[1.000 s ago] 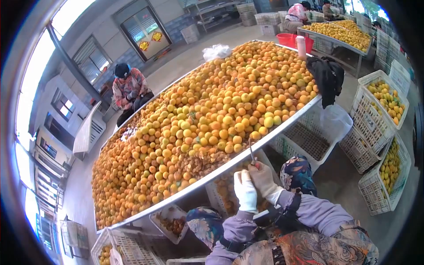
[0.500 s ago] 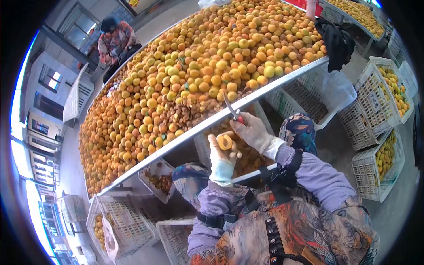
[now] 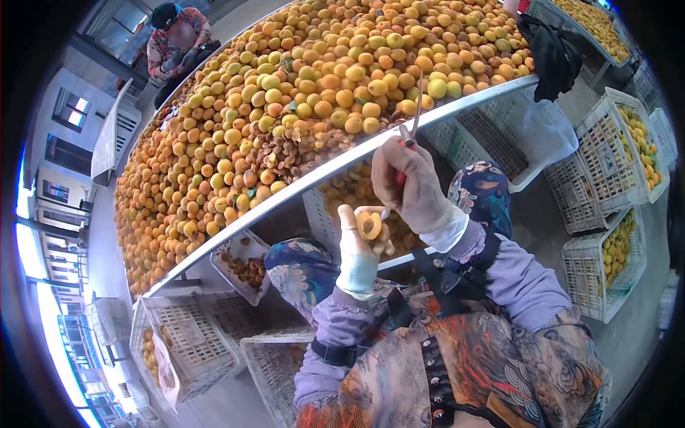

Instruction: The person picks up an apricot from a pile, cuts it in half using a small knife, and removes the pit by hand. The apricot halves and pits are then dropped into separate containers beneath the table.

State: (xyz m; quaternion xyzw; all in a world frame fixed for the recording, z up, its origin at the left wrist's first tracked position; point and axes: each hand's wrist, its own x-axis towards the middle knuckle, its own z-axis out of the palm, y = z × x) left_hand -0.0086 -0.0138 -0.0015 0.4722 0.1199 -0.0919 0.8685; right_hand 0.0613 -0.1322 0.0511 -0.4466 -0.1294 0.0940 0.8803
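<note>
In my left hand (image 3: pixel 360 246), gloved in pale white, a halved apricot (image 3: pixel 369 225) rests between thumb and fingers, its cut face up with a brown centre. My right hand (image 3: pixel 410 182), in a stained glove, is closed round a red-handled cutting tool (image 3: pixel 409 135) whose long thin metal blade points up over the table rim. It is just right of and above my left hand, apart from the fruit. Beyond both hands, whole apricots (image 3: pixel 264 100) cover the table, with a heap of brown pits or scraps (image 3: pixel 307 150) near the edge.
A metal table rim (image 3: pixel 285 191) runs diagonally before me. Below it sits a crate of apricot pieces (image 3: pixel 314 214). Fruit crates (image 3: pixel 606 164) stack at right; more crates (image 3: pixel 193 342) stand at lower left. A black cloth (image 3: pixel 553 57) hangs from the table. Another person (image 3: pixel 178 43) sits at far left.
My right hand has turned, so the tool's blade now points more upright and tilts right. The left hand still holds the apricot half. The whole view has shifted slightly.
</note>
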